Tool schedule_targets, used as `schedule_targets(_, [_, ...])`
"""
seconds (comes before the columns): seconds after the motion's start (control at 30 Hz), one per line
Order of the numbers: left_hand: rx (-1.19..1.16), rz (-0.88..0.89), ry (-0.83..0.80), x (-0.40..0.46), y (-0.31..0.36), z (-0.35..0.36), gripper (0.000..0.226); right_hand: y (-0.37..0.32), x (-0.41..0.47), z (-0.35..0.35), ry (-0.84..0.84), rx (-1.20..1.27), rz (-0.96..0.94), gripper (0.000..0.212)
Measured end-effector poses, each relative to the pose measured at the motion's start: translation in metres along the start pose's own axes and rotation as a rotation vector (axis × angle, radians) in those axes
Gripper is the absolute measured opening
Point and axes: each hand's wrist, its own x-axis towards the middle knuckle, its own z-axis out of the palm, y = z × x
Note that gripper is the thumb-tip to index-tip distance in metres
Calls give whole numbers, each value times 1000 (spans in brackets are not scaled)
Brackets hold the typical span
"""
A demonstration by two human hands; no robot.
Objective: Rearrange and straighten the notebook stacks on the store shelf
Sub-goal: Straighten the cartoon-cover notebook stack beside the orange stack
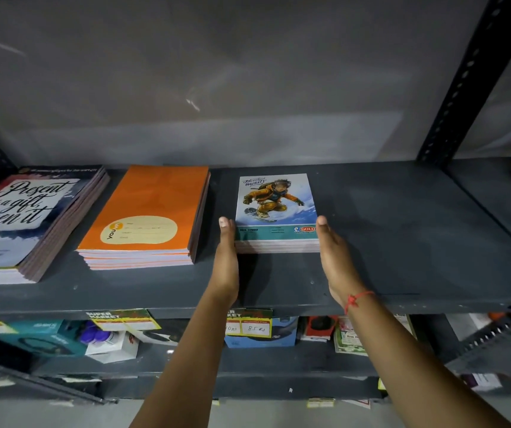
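Though flat and unclenched, left hand point(226, 257) and right hand point(336, 257) against snowboarder notebook stack point(275, 208) sides.

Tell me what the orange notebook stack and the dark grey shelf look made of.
Orange notebook stack: likely paper, with smooth, faintly sheened card covers; thin white page edges show at the front. Dark grey shelf: probably painted metal, matte and scuffed.

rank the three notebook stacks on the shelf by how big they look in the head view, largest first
1. "Present is a gift" notebook stack, though cut off at the frame's left edge and nearest the camera.
2. Orange notebook stack; close to the first, so this order is unsure.
3. Snowboarder-cover notebook stack, clearly smallest.
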Motion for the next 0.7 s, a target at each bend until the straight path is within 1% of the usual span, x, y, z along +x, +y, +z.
schedule_targets(0.07, [-11, 8, 9, 4, -3, -2, 55, 1, 0, 2, -3, 16, -2, 55])
schedule_targets(0.13, [45, 13, -24, 8, -5, -6, 54, 1, 1, -1, -57, 28, -23, 50])
schedule_targets(0.17, [92, 12, -47, 9, -5, -10, 58, 2, 2, -4, -93, 9, -29, 45])
schedule_targets(0.2, [139, 24, -64, 9, -3, -13, 57, 3, 2, -7, -121, -37, -40, 42])
schedule_targets(0.23, [193, 46, -69, 10, -2, -17, 48, 4, 2, -9, -135, -93, -55, 41])
schedule_targets(0.27, [246, 79, -80, 12, -2, -21, 40, 5, 1, -11, -131, -153, -74, 46])
schedule_targets(0.33, [308, 113, -83, 14, -3, -27, 59, 7, -1, -12, -98, -233, -84, 58])
schedule_targets(0.37, [333, 111, -64, 15, -3, -29, 63, 8, -2, -12, -81, -249, -86, 61])
schedule_targets(0.47, [384, 120, -12, 18, -7, -30, 63, 7, -3, -8, -28, -302, -91, 61])
schedule_targets(0.7, [447, 186, 42, 17, -7, -26, 58, 4, -6, -5, 28, -370, -126, 52])
